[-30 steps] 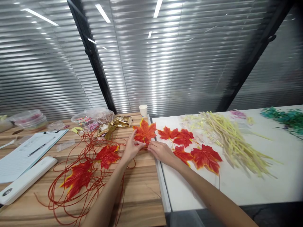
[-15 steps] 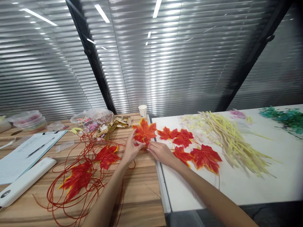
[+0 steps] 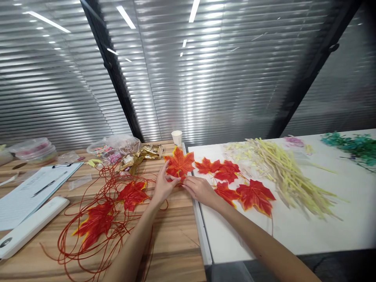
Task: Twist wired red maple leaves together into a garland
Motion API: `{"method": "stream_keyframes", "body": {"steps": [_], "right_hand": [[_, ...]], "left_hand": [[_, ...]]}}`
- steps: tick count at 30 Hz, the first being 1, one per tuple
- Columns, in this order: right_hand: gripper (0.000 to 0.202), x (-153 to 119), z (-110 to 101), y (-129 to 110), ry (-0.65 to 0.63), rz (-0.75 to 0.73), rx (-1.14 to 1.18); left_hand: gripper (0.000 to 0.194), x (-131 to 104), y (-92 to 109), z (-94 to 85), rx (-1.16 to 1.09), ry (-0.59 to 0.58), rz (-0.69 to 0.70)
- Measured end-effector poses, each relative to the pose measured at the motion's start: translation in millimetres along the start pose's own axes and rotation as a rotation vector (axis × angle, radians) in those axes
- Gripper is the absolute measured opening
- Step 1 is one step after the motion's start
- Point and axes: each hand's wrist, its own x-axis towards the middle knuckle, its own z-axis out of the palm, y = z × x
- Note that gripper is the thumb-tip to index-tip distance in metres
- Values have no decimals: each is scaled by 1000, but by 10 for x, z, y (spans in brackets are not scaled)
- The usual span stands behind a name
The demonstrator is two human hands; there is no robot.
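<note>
An orange-red artificial maple leaf (image 3: 179,159) is pinched above the wooden table (image 3: 176,250) by the left hand (image 3: 163,185), the grip of the right hand (image 3: 201,190) indiscernible, work seemingly midway: four red leaves (image 3: 256,196) laid rightward, two others (image 3: 98,222) left amid tangled red cord (image 3: 111,172).

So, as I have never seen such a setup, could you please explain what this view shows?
There is no machine: these are a person's bare hands, seen through one head-worn camera looking forward and down. The left hand holds an orange-red maple-shaped leaf; the right hand works at its base, the fingertip detail too small to tell. Brown wood-grain table: tangled thin red cord, two red maple-shaped leaves. White table: four similar leaves, pale yellow strips.
</note>
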Motion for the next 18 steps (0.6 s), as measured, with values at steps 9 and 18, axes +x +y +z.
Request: {"method": "stream_keyframes", "body": {"steps": [9, 18], "right_hand": [[21, 3, -4, -1, 4, -4, -3], [22, 5, -17, -5, 2, 11, 2]], "left_hand": [[81, 5, -38, 8, 6, 6, 15], [84, -10, -5, 33, -13, -11, 7]]}}
